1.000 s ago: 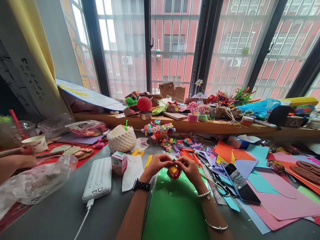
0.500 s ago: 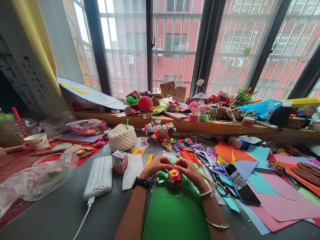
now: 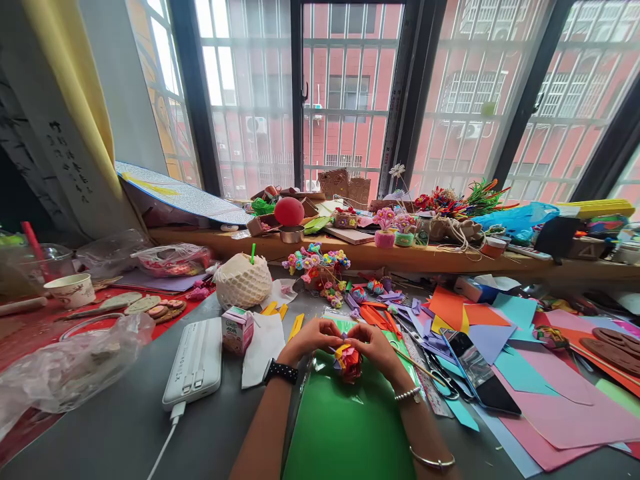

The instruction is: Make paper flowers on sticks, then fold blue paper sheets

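Both hands (image 3: 345,341) pinch a paper flower (image 3: 349,362) (seemingly folded).

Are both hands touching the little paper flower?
Touching. The head view shows the left hand and the right hand pinching the top of the paper flower from either side, fingers pressed on its folds, above the green sheet.

Grey table (image 3: 115,427) under a wide bay of dark-framed windows (image 3: 350,87) with white security bars, red-brick building outside. Daylight, bright. Yellow curtain (image 3: 70,87) at left. Wooden sill shelf (image 3: 430,257) runs the full width below the glass.
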